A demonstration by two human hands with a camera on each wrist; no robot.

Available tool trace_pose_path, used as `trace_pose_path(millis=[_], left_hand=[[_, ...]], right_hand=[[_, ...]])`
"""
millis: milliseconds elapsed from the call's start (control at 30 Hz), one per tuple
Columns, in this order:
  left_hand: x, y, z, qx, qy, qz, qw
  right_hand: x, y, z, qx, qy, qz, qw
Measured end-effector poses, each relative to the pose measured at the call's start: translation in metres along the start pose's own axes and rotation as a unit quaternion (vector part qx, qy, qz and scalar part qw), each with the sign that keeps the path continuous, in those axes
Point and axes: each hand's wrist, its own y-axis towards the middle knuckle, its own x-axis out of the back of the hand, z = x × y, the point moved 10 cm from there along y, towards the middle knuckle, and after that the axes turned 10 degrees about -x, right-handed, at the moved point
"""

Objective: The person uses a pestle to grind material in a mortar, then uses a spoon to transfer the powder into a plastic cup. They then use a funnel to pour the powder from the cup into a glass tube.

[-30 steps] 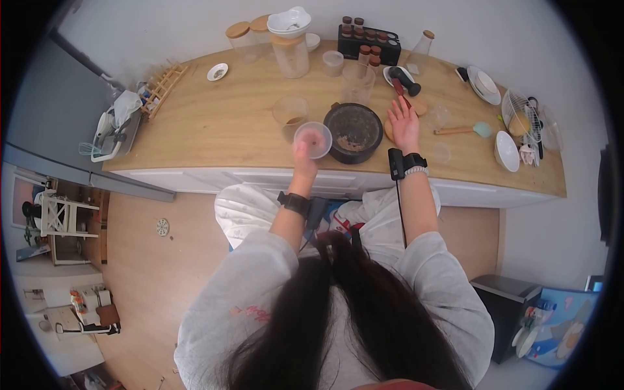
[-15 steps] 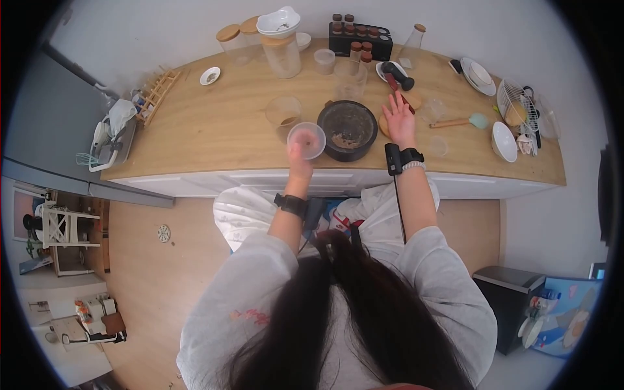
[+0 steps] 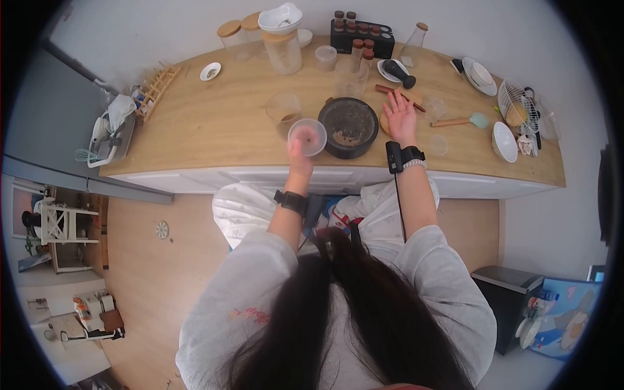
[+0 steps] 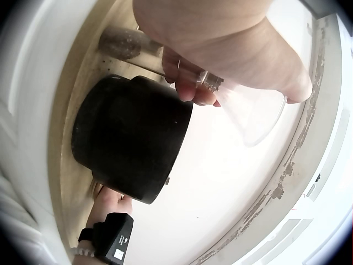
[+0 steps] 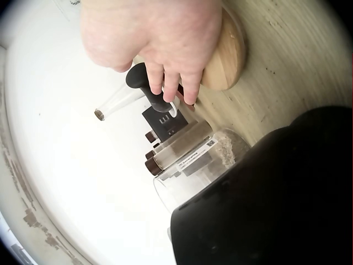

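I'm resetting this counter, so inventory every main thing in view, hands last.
Mortar: 1, black, front centre
Vessel: 1, clear, left of mortar
Tumbler: 1, clear, behind vessel
Beaker: 1, clear, behind mortar
Pestle: 1, black, back right
Dishes: 2, white, back left and under pestle
Spice rack: 1, black, back
Lidded jars: 3, clear, back left
Bottle: 1, clear, back right
Spatula: 1, mint and brown, right
Bowls: at least 4, white, both sides
Basket: 1, pale, right end
Wooden rack: 1, tan, left end
Left hand: 1, bare, holding vessel
Right hand: 1, bare, right of mortar
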Motion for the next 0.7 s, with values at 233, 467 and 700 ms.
trace_pose_path(millis=[233, 467, 700], left_hand=[[0.0008, -0.0034, 0.0039, 0.022, -0.017, -0.006, 1.000], [0.0007, -0.0017, 0.0031, 0.010, -0.007, 0.000, 1.000], [-0.0027, 0.0002, 0.0012, 0.018, -0.014, -0.002, 1.000]], right_hand=[[-0.0054, -0.0027, -0.0006, -0.007, -0.023, 0.017, 1.000], [-0.0005, 0.0014, -0.0024, -0.009, -0.023, 0.008, 1.000], [-0.0029, -0.0013, -0.0010, 0.010, -0.055, -0.011, 0.998]])
